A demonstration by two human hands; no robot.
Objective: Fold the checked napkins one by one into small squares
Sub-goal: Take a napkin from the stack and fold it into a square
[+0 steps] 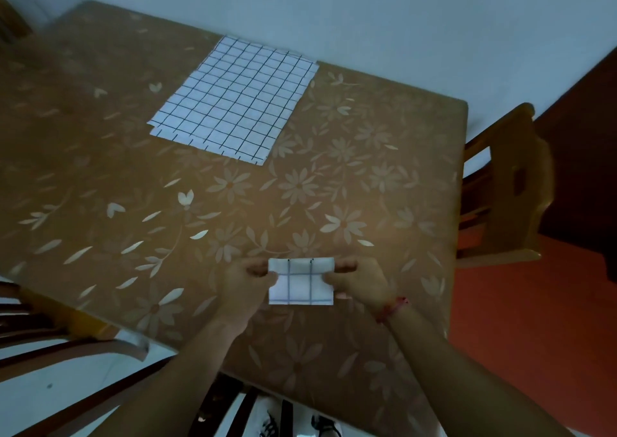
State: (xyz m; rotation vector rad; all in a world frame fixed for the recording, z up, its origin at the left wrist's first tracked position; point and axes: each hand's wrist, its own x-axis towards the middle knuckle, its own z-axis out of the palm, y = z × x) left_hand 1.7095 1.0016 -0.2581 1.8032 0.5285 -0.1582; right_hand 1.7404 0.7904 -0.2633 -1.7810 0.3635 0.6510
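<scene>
A small folded checked napkin (300, 281), white with dark lines, lies near the front of the table. My left hand (248, 281) pinches its left edge between thumb and fingers. My right hand (355, 281) pinches its right edge the same way; a red thread band sits on that wrist. Farther back, a stack of unfolded checked napkins (233, 102) lies flat near the table's far edge, its lower sheets peeking out at the front-left.
The table (133, 186) wears a brown cloth with pale flowers. A wooden chair (504, 186) stands at the right side, another chair (66, 346) at the front left. A pale wall runs behind the table; red floor shows at right.
</scene>
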